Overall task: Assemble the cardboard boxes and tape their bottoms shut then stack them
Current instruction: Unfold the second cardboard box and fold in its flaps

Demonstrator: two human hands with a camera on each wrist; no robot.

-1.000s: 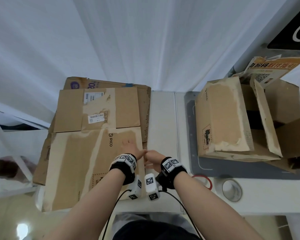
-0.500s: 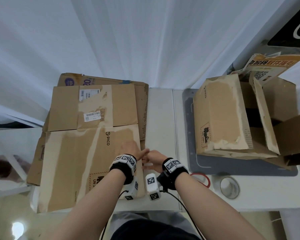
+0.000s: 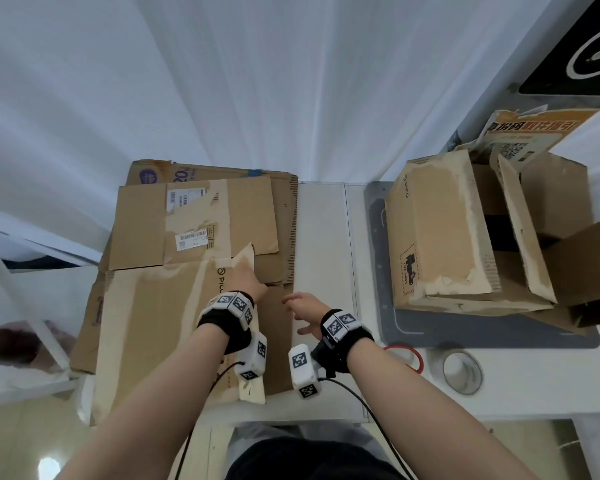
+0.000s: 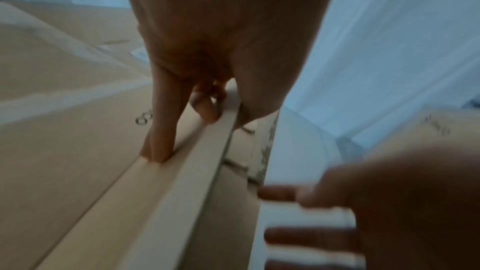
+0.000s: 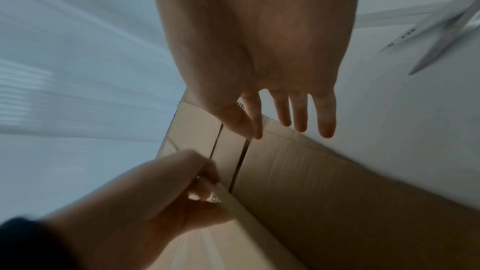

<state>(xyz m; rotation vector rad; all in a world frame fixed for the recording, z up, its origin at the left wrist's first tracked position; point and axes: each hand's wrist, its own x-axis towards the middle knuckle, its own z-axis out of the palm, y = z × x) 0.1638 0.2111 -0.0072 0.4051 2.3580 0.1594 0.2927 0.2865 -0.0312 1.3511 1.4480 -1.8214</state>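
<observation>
Head view: bright, even light; edges bowed; glare spot on floor (image 3: 47, 467).
Wrist views: dim, grainy; motion blur throughout.

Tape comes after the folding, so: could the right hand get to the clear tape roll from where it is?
Probably yes. The right hand is open and holds nothing, and the clear tape roll lies uncovered on the table to its right, beside the red ring, with nothing between.

wall: white curtain (image 3: 222, 81) | furniture: white table (image 3: 326, 237) | floor: glossy (image 3: 25, 445)
</observation>
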